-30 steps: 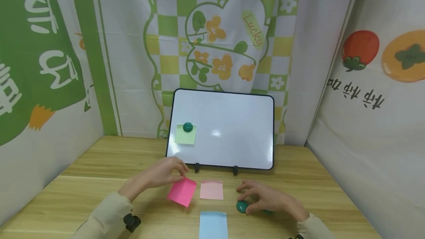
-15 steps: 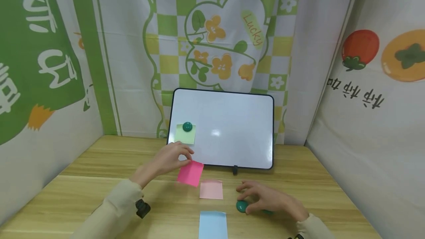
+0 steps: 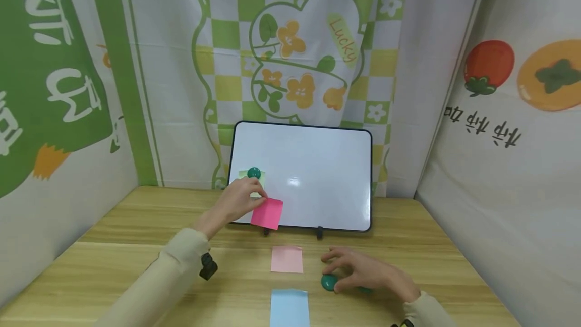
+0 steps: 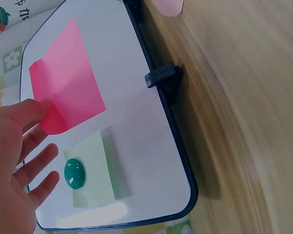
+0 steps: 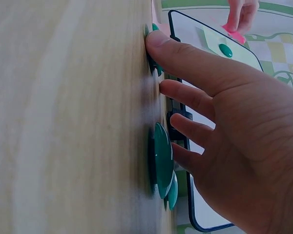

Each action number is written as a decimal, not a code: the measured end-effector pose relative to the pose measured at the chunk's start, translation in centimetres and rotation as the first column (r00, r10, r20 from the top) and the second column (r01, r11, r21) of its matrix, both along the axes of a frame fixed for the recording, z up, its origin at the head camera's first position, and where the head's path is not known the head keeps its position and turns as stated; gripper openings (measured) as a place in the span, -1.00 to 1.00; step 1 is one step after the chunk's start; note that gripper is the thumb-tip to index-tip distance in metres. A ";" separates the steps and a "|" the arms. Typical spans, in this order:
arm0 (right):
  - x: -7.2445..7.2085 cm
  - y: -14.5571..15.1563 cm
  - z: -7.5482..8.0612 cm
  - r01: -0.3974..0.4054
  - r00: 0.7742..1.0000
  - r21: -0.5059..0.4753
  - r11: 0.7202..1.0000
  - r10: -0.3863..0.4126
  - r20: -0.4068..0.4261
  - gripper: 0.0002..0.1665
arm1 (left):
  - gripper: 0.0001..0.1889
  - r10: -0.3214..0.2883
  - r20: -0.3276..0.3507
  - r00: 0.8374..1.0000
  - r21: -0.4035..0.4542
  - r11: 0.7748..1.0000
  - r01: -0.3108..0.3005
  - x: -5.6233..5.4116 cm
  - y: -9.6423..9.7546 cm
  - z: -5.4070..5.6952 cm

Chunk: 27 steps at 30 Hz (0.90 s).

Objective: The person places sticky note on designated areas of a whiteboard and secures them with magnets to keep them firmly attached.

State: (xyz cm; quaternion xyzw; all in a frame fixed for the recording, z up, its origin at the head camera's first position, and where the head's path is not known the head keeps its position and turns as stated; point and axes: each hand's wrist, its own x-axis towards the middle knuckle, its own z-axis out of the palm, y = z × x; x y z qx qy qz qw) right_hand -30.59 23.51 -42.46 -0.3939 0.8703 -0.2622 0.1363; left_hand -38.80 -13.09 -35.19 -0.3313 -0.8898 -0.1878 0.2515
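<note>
Nearest the viewer, a blue note [image 3: 289, 309] lies flat on the wooden table [image 3: 240, 291].

Right hand [image 3: 368, 269]: lowered to the table, fingers gently bent and spaced apart. The thumb rests against a green magnet [image 3: 329, 282]; the index finger lies at the opposite side of it. Whether these two digits press on the magnet cannot be told. Two further green discs [image 5: 163, 160] sit beneath the palm, overlapping in the right wrist view; in the head view the hand largely covers them.

A pale pink note [image 3: 287, 259] lies flat on the table beyond the blue note, between the two arms.

Left hand [image 3: 240, 198]: raised, pinching the hot pink note [image 3: 267, 214] by its edge between thumb and index finger. The remaining fingers are spread, clear of the note. The hot pink note hangs tilted in front of the lower left part of the whiteboard [image 3: 327, 175]; contact between note and board cannot be told.

The whiteboard leans back on two black supports [image 3: 320, 232]. On its left side, a pale green note [image 4: 97, 170] is fixed under a domed magnet [image 3: 253, 172], partly hidden by the left hand in the head view.

Rearmost: a checked curtain [image 3: 227, 90].
</note>
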 end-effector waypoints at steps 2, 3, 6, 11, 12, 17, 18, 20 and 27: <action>0.0 0.0 0.0 -0.003 1.000 0.002 1.000 0.003 -0.003 -0.51 | -0.95 0.006 -0.019 1.000 0.009 1.000 -0.006 -0.5 0.1 0.1; 0.0 0.0 0.0 -0.004 1.000 0.001 1.000 0.004 -0.006 -0.51 | -0.95 0.012 -0.026 1.000 0.014 1.000 -0.011 -0.8 0.1 0.2; 0.0 0.0 0.1 -0.009 1.000 -0.003 1.000 0.009 -0.009 -0.50 | -0.95 0.032 -0.066 0.997 0.019 0.999 -0.030 -1.7 0.4 0.5; 0.0 0.0 0.0 -0.005 1.000 -0.003 1.000 0.005 -0.007 -0.50 | -0.94 0.058 -0.116 0.992 0.015 0.998 -0.056 -2.9 1.1 1.0; 0.0 0.0 -0.1 -0.006 1.000 -0.003 1.000 0.006 -0.010 -0.50 | -0.94 0.056 -0.131 0.990 0.017 0.998 -0.054 -3.2 1.2 1.1; -0.1 0.0 -0.3 -0.024 0.999 -0.005 1.000 0.024 -0.028 -0.49 | -0.95 0.039 -0.208 0.977 0.046 0.998 -0.031 -4.3 1.8 1.2; -0.2 0.0 -0.3 -0.024 0.999 -0.004 1.000 0.024 -0.029 -0.49 | -0.95 0.043 -0.217 0.975 0.052 0.998 -0.032 -4.5 1.9 1.2; -0.2 0.0 -0.4 -0.024 0.999 -0.002 1.000 0.024 -0.026 -0.48 | -0.95 0.052 -0.227 0.972 0.064 0.997 -0.038 -5.0 2.1 1.1; -0.3 0.2 -0.5 -0.016 1.000 -0.010 1.000 0.016 -0.012 -0.50 | -0.94 0.088 -0.269 0.959 0.080 0.994 -0.069 -6.6 2.9 0.4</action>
